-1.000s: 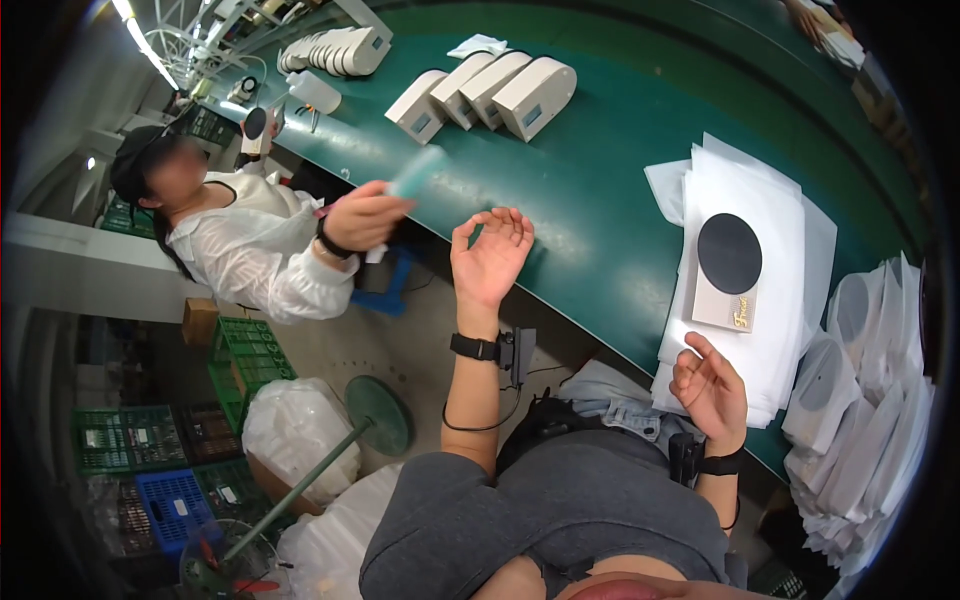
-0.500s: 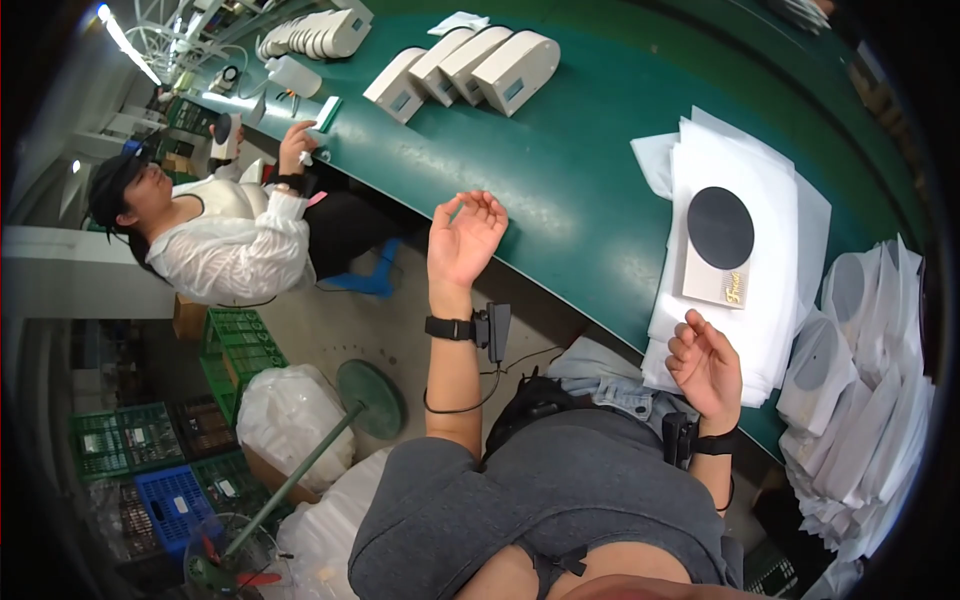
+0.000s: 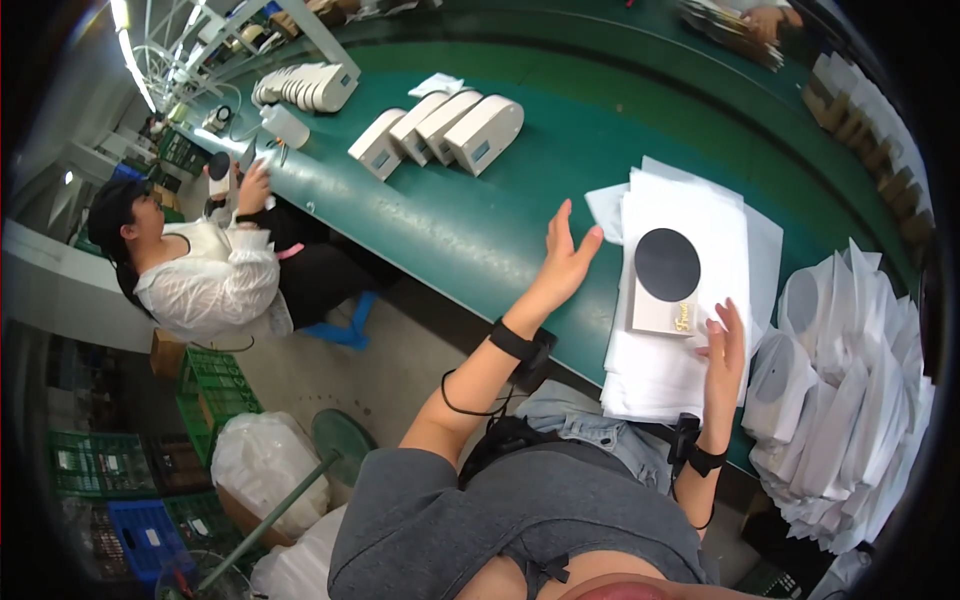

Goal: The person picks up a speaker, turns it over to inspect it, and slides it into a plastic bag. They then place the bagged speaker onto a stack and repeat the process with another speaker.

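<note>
A pale, arch-shaped device with a round dark disc [image 3: 667,265] lies on a stack of thin white sheets or bags [image 3: 640,385] on the green table. My left hand [image 3: 568,262] hovers left of the stack, thumb and fingers apart, holding nothing. To the right of the device is my right hand [image 3: 724,350], over the stack's right side with fingers spread and nothing in it. Its fingertips are near the device's lower right corner; whether they touch the sheets I cannot tell.
Wrapped devices [image 3: 830,390] are heaped at the right. Several pale devices [image 3: 484,135] stand farther along the table [image 3: 450,230], with more in a row [image 3: 315,88] and a white bottle [image 3: 286,127] beyond. A seated co-worker [image 3: 200,270] holds a similar device at the left.
My left hand has moved right toward the stack and turned its palm inward. The fingers of my right hand have straightened and spread beside the device. The view has shifted to the right.
</note>
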Available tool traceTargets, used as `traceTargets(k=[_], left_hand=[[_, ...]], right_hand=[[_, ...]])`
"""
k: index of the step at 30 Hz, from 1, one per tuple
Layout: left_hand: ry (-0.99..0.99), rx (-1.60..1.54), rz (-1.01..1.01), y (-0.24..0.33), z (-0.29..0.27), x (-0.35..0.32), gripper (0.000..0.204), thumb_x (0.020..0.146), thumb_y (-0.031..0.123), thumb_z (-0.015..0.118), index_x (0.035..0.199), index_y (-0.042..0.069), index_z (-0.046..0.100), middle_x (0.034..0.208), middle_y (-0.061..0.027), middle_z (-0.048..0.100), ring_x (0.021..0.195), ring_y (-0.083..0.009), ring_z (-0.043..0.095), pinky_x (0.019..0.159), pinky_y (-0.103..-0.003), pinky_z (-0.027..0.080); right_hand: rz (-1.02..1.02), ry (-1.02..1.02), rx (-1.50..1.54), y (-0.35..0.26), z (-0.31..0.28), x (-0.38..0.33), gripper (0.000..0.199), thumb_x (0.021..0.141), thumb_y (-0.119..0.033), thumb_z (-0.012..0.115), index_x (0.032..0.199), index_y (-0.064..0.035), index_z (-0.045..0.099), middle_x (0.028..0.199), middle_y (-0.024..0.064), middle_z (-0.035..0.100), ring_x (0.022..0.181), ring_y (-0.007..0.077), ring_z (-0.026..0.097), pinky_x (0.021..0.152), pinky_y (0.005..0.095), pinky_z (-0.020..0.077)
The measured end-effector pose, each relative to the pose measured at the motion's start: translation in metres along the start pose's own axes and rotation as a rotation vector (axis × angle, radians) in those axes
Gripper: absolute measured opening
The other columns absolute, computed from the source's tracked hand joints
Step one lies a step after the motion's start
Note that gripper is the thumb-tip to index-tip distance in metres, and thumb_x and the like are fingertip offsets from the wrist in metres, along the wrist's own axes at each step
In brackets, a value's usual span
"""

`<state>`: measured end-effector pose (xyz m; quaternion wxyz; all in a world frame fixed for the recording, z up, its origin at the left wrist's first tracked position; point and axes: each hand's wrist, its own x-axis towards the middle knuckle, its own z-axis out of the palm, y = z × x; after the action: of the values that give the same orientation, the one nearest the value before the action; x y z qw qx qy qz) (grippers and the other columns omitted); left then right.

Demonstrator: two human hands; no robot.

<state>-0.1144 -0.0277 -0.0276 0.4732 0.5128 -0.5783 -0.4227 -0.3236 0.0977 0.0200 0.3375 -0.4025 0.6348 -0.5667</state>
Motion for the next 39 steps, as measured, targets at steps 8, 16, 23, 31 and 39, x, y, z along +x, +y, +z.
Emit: traceTargets(k=[8, 16, 23, 31, 39], left_hand=[[-0.112, 0.145, 0.113, 0.003, 0.067, -0.013, 0.051, 0.090, 0.028, 0.049, 0.130, 0.001, 0.033, 0.134, -0.0201, 0.030, 0.129, -0.0344, 0.018, 0.105, -0.040, 0.017], [0.139, -0.160, 0.396, 0.085, 0.061, -0.042, 0.042, 0.090, 0.020, 0.048, 0.127, 0.003, 0.037, 0.129, -0.0133, 0.038, 0.119, -0.0249, 0.038, 0.100, -0.035, 0.028], [0.041, -0.855, 0.178, 0.139, 0.052, -0.051, 0.043, 0.092, 0.024, 0.046, 0.128, 0.003, 0.036, 0.130, -0.0115, 0.039, 0.116, -0.0231, 0.042, 0.099, -0.035, 0.032], [-0.388, -0.244, 0.336, 0.125, 0.033, -0.060, 0.038, 0.093, 0.019, 0.042, 0.127, 0.004, 0.039, 0.121, -0.0142, 0.049, 0.111, -0.0219, 0.047, 0.097, -0.035, 0.034], [-0.720, 0.546, 0.575, 0.065, 0.023, -0.100, 0.046, 0.089, 0.028, 0.048, 0.129, 0.006, 0.039, 0.136, -0.0154, 0.034, 0.129, -0.0279, 0.028, 0.104, -0.044, 0.024]], right_hand=[[0.100, -0.201, -0.139, 0.026, 0.018, 0.007, 0.048, 0.089, -0.019, 0.052, 0.130, -0.0003, 0.037, 0.121, 0.0124, 0.046, 0.089, 0.0134, 0.053, 0.072, 0.0242, 0.0452], [-0.034, -0.259, 0.281, -0.012, 0.010, -0.004, 0.052, 0.086, -0.017, 0.056, 0.131, 0.0000, 0.036, 0.126, 0.0112, 0.042, 0.095, 0.0130, 0.050, 0.079, 0.0255, 0.0434], [-0.192, -0.225, 0.518, -0.052, 0.006, -0.016, 0.067, 0.077, -0.013, 0.066, 0.133, -0.0028, 0.031, 0.129, 0.0084, 0.040, 0.102, 0.0144, 0.049, 0.087, 0.0283, 0.0409], [0.008, -0.224, 0.967, -0.011, -0.028, -0.016, 0.065, 0.075, -0.015, 0.062, 0.131, -0.0033, 0.033, 0.119, 0.0119, 0.050, 0.105, 0.0261, 0.052, 0.088, 0.0392, 0.0437], [-0.359, -0.547, 1.339, -0.041, -0.083, -0.023, 0.069, 0.083, -0.038, 0.051, 0.136, -0.0045, 0.023, 0.129, 0.0193, 0.041, 0.110, 0.0361, 0.048, 0.085, 0.0472, 0.0440]])
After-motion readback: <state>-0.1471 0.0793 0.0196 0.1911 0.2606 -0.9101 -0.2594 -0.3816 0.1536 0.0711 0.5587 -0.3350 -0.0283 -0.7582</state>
